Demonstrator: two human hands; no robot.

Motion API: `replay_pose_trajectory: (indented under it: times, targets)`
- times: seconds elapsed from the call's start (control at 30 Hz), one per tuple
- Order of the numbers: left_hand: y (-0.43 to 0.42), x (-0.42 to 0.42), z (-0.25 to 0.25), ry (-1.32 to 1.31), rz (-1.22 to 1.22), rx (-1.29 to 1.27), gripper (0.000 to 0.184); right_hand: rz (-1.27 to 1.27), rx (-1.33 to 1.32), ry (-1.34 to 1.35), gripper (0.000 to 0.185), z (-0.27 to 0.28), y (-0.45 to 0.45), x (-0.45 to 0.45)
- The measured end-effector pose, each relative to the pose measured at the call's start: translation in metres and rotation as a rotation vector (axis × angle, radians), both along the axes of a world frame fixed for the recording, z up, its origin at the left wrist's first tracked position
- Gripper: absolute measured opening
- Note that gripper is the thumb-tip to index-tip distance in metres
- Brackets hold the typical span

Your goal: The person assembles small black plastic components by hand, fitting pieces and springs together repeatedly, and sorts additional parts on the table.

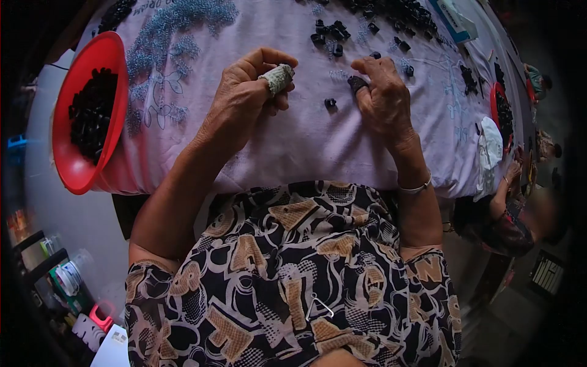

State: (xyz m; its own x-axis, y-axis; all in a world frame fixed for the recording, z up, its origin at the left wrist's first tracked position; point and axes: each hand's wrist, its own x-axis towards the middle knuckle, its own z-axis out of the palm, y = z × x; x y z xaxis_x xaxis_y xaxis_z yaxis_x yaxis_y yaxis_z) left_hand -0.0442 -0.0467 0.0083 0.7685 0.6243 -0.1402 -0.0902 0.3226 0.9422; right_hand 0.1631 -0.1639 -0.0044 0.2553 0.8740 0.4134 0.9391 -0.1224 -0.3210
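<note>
My left hand (247,92) is raised above the cloth with its fingers curled in. A pale wrap covers its thumb, which presses toward the index finger; whatever they pinch is too small to make out. My right hand (386,101) reaches over the cloth, thumb and index finger bent with a gap between their tips. A dark wrap sits on that thumb. Beside its fingertips lie some tiny silvery coils (337,74), which look like springs. One small black plastic piece (331,104) rests between my hands, and another black piece (375,55) lies just beyond my right fingers.
A red bowl (117,49) of black pieces tilts at the left table edge. Blue-silver coils (162,55) spread across the pink cloth (287,153). Black pieces (397,15) are heaped at the back. At right are another red bowl (494,104), a plastic bag (489,150) and another person (510,220).
</note>
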Motion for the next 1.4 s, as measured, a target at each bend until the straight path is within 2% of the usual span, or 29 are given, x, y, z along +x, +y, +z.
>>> replay_pose_trajectory:
  times: [0.27, 0.33, 0.37, 0.43, 0.57, 0.63, 0.73, 0.87, 0.93, 0.97, 1.03, 1.1, 1.17, 1.2, 1.27, 1.3, 1.37, 1.4]
  targets:
    - [-0.002, 0.001, 0.001, 0.023, -0.024, 0.024, 0.031, 0.02, -0.009, -0.013, 0.02, 0.0, 0.005, -0.004]
    - [-0.002, 0.001, 0.0, 0.041, -0.019, 0.018, 0.03, 0.152, 0.072, 0.425, 0.017, 0.007, 0.004, -0.003]
    - [-0.001, 0.0, -0.001, 0.029, -0.023, 0.024, 0.03, 0.152, 0.071, 0.427, 0.017, 0.006, 0.004, -0.002]
    - [-0.002, 0.0, -0.002, 0.016, -0.031, 0.029, 0.029, 0.115, 0.011, 0.282, 0.01, 0.006, 0.003, 0.0]
    - [-0.003, 0.0, 0.003, 0.045, -0.032, 0.046, 0.028, 0.079, 0.026, 0.244, 0.011, 0.012, -0.001, -0.003]
    - [-0.004, 0.001, 0.003, 0.061, -0.029, 0.057, 0.028, 0.035, -0.118, 0.005, 0.011, 0.021, -0.004, -0.003]
    - [-0.004, 0.0, 0.002, 0.045, -0.038, 0.065, 0.028, 0.151, -0.166, 0.13, 0.012, 0.017, -0.005, 0.011]
    - [-0.002, -0.001, 0.0, 0.031, -0.046, 0.062, 0.029, 0.094, -0.21, 0.22, 0.012, 0.024, -0.009, 0.007]
    - [-0.003, 0.0, 0.001, 0.032, -0.058, 0.074, 0.029, -0.069, -0.206, -0.043, 0.011, 0.02, -0.007, 0.008]
    - [-0.004, 0.001, 0.0, 0.023, -0.051, 0.073, 0.029, -0.069, -0.202, -0.045, 0.011, 0.024, -0.008, 0.009]
    - [-0.004, -0.001, -0.001, 0.022, -0.038, 0.065, 0.029, 0.143, -0.261, 0.296, 0.01, 0.034, -0.012, 0.006]
    - [-0.002, 0.0, 0.0, 0.021, -0.059, 0.073, 0.029, 0.096, -0.15, 0.207, 0.01, 0.023, -0.013, 0.01]
    - [-0.001, 0.002, 0.002, 0.022, -0.055, 0.087, 0.027, 0.141, -0.174, 0.374, 0.011, 0.027, -0.013, 0.013]
    - [-0.003, 0.0, 0.0, 0.04, -0.05, 0.086, 0.026, 0.174, -0.222, 0.716, 0.011, 0.042, -0.013, 0.007]
    - [-0.003, -0.002, -0.002, 0.033, -0.054, 0.088, 0.026, 0.149, -0.092, 0.395, 0.013, 0.031, -0.007, 0.017]
    - [-0.003, 0.0, -0.002, 0.014, -0.058, 0.1, 0.026, 0.028, -0.052, 0.088, 0.013, 0.022, -0.003, 0.016]
    - [-0.001, 0.003, -0.001, 0.011, -0.049, 0.105, 0.025, 0.171, -0.15, 0.448, 0.014, 0.024, -0.012, 0.016]
    - [-0.003, 0.001, -0.003, 0.032, -0.046, 0.088, 0.025, 0.168, -0.212, 0.739, 0.014, 0.029, -0.013, 0.01]
